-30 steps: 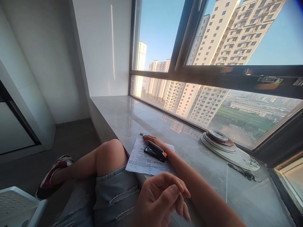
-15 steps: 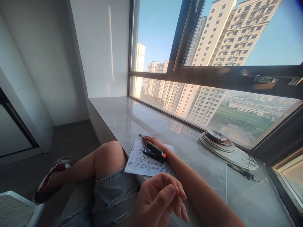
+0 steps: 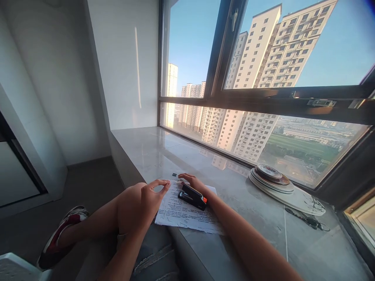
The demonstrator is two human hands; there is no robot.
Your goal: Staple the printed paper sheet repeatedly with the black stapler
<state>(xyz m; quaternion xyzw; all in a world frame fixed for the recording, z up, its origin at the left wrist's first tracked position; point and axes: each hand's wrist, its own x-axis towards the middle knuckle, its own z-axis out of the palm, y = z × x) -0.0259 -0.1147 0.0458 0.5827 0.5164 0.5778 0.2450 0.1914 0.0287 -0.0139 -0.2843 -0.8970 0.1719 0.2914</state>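
My left hand (image 3: 154, 196) has its thumb and forefinger tips together in a pinch at the top left corner of some printed paper (image 3: 175, 218). Whether the corner or anything small lies between the tips, I cannot make out. My right hand (image 3: 193, 182) rests at the paper's top edge, its fingers stretched out and holding nothing visible. A black stapler (image 3: 191, 197) with an orange-red spot at its end lies on the paper, beside my right wrist. Just beyond the paper, near my right fingertips, sit small dark pieces that look like staple strips (image 3: 174, 175).
The paper lies on a grey stone windowsill (image 3: 140, 144). Stacked plates (image 3: 271, 179) stand to the right by the window, with dark scissors-like items (image 3: 307, 219) in front. My bent knee (image 3: 131, 191) is against the sill's edge. Part of a white chair (image 3: 20, 267) shows lower left.
My left hand has moved forward and left from in front of me to the paper's corner. My right hand stays beside the stapler, its fingers slightly shifted. The view has tilted up slightly.
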